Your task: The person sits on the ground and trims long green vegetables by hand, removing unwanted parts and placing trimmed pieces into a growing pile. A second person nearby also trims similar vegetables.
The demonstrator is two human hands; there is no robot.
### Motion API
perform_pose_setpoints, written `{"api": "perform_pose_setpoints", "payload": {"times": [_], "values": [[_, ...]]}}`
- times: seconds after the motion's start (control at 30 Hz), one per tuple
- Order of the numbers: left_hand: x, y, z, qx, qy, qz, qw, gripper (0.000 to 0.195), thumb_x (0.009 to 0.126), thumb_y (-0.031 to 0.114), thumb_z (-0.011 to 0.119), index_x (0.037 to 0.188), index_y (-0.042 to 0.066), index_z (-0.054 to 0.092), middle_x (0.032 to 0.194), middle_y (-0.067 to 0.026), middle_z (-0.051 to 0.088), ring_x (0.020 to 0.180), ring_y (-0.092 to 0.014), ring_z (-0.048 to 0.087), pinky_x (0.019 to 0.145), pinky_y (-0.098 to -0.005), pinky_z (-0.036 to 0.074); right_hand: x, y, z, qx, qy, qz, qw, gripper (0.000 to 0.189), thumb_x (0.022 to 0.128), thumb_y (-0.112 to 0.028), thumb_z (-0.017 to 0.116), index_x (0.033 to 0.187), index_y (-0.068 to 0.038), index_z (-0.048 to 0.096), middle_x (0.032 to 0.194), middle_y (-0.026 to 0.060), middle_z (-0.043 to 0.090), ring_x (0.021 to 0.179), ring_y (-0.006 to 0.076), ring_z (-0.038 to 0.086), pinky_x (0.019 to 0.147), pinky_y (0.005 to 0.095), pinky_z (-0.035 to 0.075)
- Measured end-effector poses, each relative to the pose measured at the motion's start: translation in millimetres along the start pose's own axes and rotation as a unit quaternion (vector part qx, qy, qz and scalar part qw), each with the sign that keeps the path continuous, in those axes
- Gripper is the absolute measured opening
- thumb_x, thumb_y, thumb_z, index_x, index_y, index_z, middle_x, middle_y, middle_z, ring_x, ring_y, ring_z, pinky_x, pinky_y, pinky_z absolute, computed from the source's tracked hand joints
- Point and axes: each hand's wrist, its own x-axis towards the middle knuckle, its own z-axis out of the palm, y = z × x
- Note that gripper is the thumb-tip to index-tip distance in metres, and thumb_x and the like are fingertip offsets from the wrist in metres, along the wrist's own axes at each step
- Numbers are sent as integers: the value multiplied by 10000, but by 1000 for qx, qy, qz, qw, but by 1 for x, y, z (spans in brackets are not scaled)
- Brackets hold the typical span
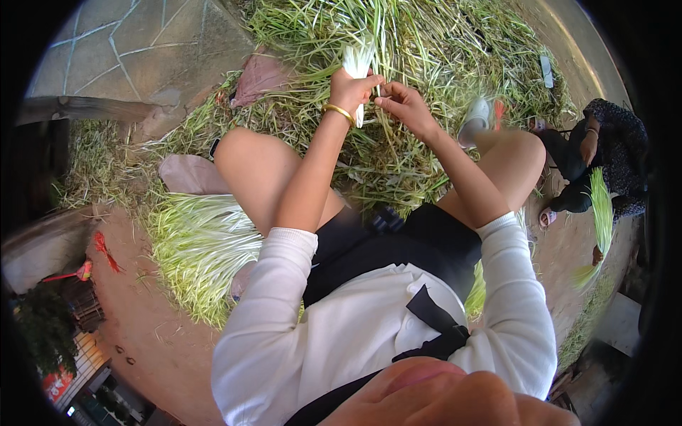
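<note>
My left hand [349, 91], with a gold-coloured bangle on its wrist, is closed around a small bunch of white-stemmed, chive-like stalks [358, 58]. The white ends fan out above the fist and a few stick out below it. Close by on the right, my right hand [407, 106] pinches a thin stalk [378, 88] between thumb and forefinger. Both hands are above a wide heap of loose green and straw-coloured stalks [453, 58]. Beside my left thigh lies a large pile of pale stalks [205, 250], white at one end and yellow-green at the other.
On the right a seated person [613, 154] has a long green bunch [601, 213] beside them. A pinkish cloth [261, 77] lies at the heap's left edge. Red ties [105, 250] are on the earthen floor [144, 341]. A pale shoe [474, 120] shows near my right knee.
</note>
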Motion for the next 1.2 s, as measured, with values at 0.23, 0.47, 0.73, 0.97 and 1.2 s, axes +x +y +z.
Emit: {"api": "perform_pose_setpoints", "payload": {"times": [0.23, 0.47, 0.73, 0.97, 1.2], "values": [[0, 39, -30, -118, 48, 131, 983, 209, 773, -15, 664, 908, 20, 508, 770, -140, 648, 419, -28, 381, 357, -177, 269, -32, 54, -26, -385, -35, -218, 896, 77, 856, -105, 555, 875, -30, 555, 741, 100, 563, 703, 245, 565, 623, 350, 460], [-4, 86, -91, -175, 119, 201, 956, 297, 794, -11, 657, 1037, 47, 496, 840, -137, 633, 458, -40, 394, 383, -182, 297, -103, 120, -53, -693, -273, 46, 666, 107, 747, -88, 563, 788, -110, 660, 747, 82, 641, 746, 276, 652, 624, 392, 516], [-7, 71, -74, -158, 54, 151, 974, 276, 809, -15, 639, 1024, 48, 478, 832, -135, 636, 436, -36, 377, 372, -183, 292, -61, 14, -30, -459, 24, -129, 879, 245, 912, -249, 512, 962, -31, 613, 929, 116, 616, 913, 268, 605, 758, 381, 480], [-16, 55, -44, -69, 4, 51, 996, 176, 832, 18, 618, 980, -42, 545, 778, -67, 611, 460, -39, 386, 406, -174, 322, 0, -27, 18, -10, -22, -85, 996, 492, 954, -338, 488, 1318, -13, 423, 1178, 97, 556, 984, 147, 554, 820, 287, 447], [-12, 36, -21, 32, 21, 62, 997, 200, 807, 100, 686, 941, 14, 564, 683, -30, 577, 435, -36, 365, 379, -189, 260, 3, -34, 20, -130, 3, -125, 984, 174, 906, -171, 592, 857, -4, 578, 616, -26, 495, 562, 49, 452, 526, 227, 392]]}}
